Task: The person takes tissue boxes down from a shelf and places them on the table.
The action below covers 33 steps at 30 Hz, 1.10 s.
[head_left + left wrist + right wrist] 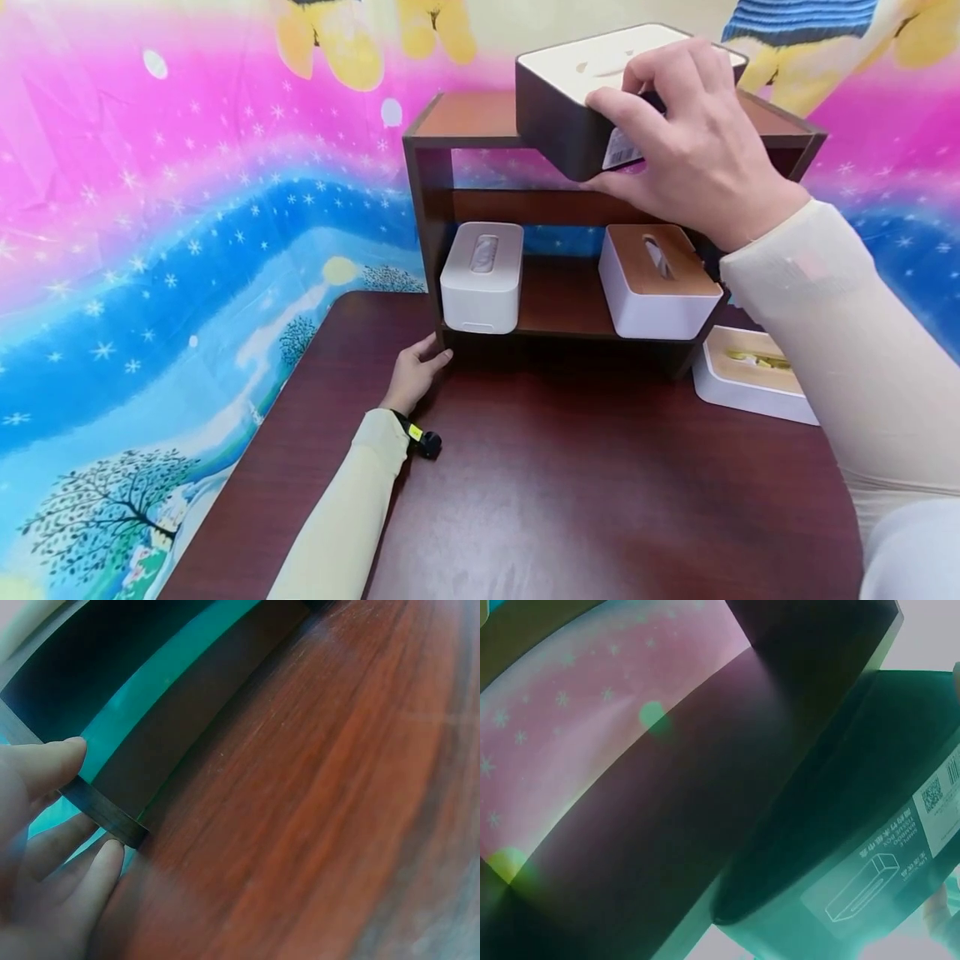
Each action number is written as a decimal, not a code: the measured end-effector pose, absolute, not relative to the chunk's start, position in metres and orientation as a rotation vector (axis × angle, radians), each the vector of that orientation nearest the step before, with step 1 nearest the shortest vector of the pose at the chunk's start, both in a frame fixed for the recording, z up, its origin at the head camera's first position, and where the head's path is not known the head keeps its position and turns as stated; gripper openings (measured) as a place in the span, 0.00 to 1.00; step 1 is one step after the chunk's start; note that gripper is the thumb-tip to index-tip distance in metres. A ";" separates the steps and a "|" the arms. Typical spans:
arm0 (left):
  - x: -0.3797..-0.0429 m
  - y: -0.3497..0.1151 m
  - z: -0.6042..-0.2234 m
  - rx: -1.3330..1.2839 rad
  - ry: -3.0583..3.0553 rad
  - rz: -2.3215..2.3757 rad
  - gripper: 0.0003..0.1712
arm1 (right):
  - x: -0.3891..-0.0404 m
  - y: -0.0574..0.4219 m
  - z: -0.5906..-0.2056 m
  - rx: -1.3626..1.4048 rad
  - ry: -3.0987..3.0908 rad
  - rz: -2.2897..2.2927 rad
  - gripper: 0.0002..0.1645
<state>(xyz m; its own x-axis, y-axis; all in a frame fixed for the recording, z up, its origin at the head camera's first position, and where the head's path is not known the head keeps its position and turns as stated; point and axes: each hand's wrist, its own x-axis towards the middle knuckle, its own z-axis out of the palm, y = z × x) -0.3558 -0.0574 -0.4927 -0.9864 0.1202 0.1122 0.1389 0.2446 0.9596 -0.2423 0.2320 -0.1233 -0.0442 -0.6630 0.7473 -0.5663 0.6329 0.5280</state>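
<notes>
My right hand (697,142) grips a black tissue box (551,108) with a white slotted lid, thumb and fingers at its near right corner. The box is at the top board of a small brown shelf (480,112), overlapping its front edge in the head view. A printed label (862,877) shows on its side in the right wrist view. Low at the shelf's left side, my left hand (415,375) holds the foot of the side panel (105,810), thumb on one face and fingers on the other.
On the middle board stand a white tissue box (482,279) at left and a wood-lidded white one (660,283) at right. A low white box with a wooden top (738,387) sits right of the shelf on the dark table (585,492). A patterned cloth (187,208) hangs behind.
</notes>
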 end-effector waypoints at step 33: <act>-0.355 -0.057 -0.494 -0.265 -2.470 -1.879 0.29 | -0.215 0.258 -0.120 0.930 -1.768 -0.212 0.38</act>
<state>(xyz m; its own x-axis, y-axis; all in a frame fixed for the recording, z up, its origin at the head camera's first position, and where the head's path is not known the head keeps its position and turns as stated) -0.3552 -0.0571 -0.4940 -0.9852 0.1187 0.1235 0.1507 0.2577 0.9544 -0.2149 0.2578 -0.1196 -0.1190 -0.6758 0.7274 -0.4851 0.6788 0.5513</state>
